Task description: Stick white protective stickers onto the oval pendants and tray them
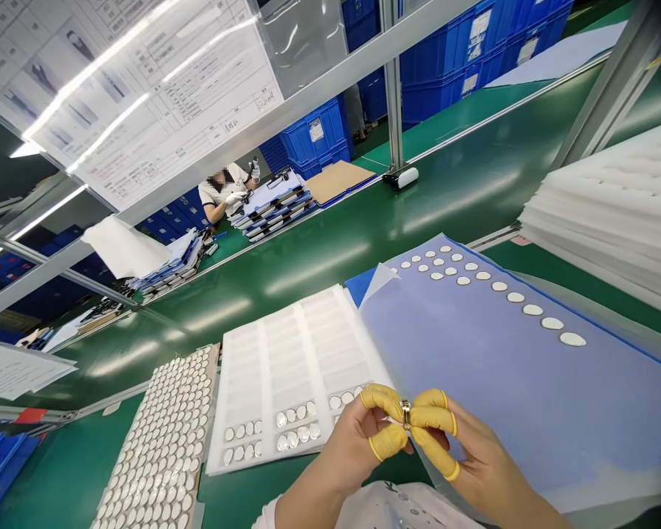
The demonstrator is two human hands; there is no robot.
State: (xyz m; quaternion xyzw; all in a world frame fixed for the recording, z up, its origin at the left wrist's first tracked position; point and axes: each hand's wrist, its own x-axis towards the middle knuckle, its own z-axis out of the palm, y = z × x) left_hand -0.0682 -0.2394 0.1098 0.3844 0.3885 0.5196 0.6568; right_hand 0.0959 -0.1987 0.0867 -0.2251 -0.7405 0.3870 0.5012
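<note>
Metal ring [405, 414] pinched by left hand [352, 441], right hand [463, 455]; both grips closed.

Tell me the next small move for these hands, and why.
Probably set the small metal piece into the white tray: the left hand and right hand pinch it just beside the tray, whose silver discs stop at its lower rows.

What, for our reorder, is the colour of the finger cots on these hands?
Yellow; the finger cots show best in the head view.
</note>
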